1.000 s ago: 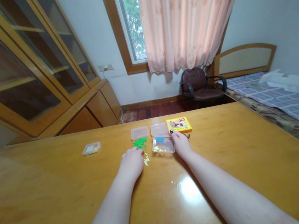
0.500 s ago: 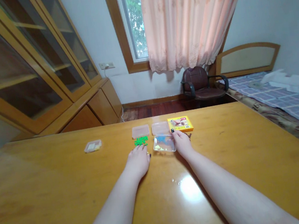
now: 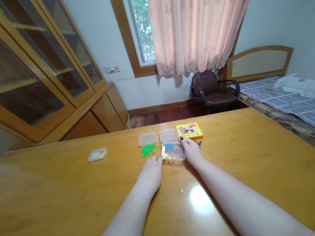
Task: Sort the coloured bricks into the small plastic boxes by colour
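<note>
A clear plastic box [image 3: 177,155] with small pale yellow pieces [image 3: 167,155] inside is held at its right side by my right hand [image 3: 192,151], thumb on the rim. It looks slightly raised and tilted. Small blue pieces [image 3: 169,146] show through or just behind its far side; I cannot tell which. My left hand [image 3: 152,172] is at the box's near left corner, fingers curled together; what they hold, if anything, is hidden. Just beyond the left hand lies a pile of small green pieces [image 3: 148,149] on the table.
Two shallow clear trays [image 3: 148,139] and a yellow box [image 3: 190,131] line the table's far side. Brown pieces [image 3: 199,143] lie partly behind my right hand. Another small clear box [image 3: 97,155] sits to the left. Tiny bits [image 3: 185,191] lie near the glare. A chair [image 3: 208,89] stands beyond the table.
My left hand has moved right and slightly nearer, away from the green pile to the clear box's left corner. My right hand stays on the box.
</note>
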The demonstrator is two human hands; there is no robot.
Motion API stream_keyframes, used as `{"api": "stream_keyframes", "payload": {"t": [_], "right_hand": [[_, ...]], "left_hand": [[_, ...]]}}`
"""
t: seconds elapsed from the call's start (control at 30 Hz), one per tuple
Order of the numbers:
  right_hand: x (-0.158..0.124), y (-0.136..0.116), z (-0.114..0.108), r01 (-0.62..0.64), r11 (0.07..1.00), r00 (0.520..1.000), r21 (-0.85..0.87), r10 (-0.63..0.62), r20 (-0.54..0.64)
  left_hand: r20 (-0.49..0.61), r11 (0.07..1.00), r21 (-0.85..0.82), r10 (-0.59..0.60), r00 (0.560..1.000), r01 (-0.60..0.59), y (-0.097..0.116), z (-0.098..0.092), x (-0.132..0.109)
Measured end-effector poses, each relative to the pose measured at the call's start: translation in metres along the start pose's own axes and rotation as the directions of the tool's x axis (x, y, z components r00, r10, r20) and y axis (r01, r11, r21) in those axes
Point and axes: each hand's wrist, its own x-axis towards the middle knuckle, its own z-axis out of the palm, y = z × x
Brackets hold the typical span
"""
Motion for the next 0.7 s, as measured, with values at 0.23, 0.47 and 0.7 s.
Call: {"api": "stream_keyframes", "payload": {"t": [0.23,0.47,0.7], "right_hand": [[-0.001,-0.001,0.0,-0.004,1.0,1.0,-0.008,0.004,-0.01],[-0.002,-0.004,0.0,-0.01,1.0,1.0,-0.003,0.01,-0.01],[-0.002,-0.005,0.0,-0.022,1.0,1.0,0.011,0.022,-0.009]], "left_hand": [[-0.006,0.998,-0.058,0.031,0.999,-0.032,-0.009,0.0,0.004],[0.006,0.992,-0.124,0.014,1.0,-0.013,-0.013,0.001,0.007],[-0.05,0.979,-0.202,0.03,0.998,-0.039,-0.016,0.008,0.011]]}}
